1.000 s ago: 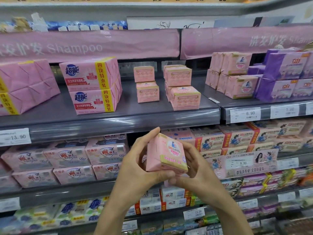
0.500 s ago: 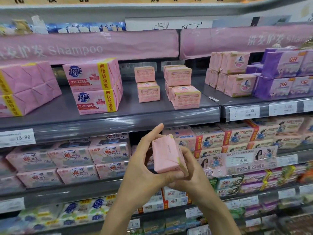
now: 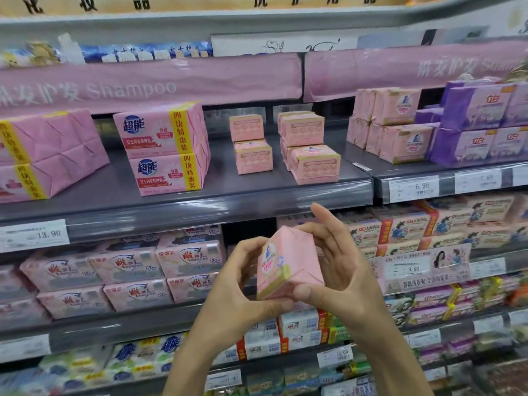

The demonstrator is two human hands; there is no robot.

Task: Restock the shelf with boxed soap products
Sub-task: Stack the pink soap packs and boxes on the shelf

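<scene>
1. Far left on the gray shelf (image 3: 200, 195) we see two big pink packs (image 3: 48, 155) with yellow bands, one on top of the other.
2. Below them, on the shelf edge, a white price tag (image 3: 34, 235) says 13.90.
3. Just to the right sit two blue-logo packs (image 3: 165, 150), also pink and also stacked.
4. Next come small pink boxes (image 3: 253, 144) in two little piles, near the middle of the shelf.
5. Close to us, the left hand (image 3: 237, 287) curls its fingers round the left side of the soap box (image 3: 285, 264), with the thumb under it.
6. The soap box is up in the air between both hands. It is tilted and sits lower than the gray shelf, touching no shelf.
7. The right hand (image 3: 343, 270) holds the box's right side. The thumb presses the low corner, and the fingers spread out behind the box.
8. Far right, on the next shelf over, we see pink soap packs (image 3: 394, 124) beside purple packs (image 3: 480, 124).
</scene>
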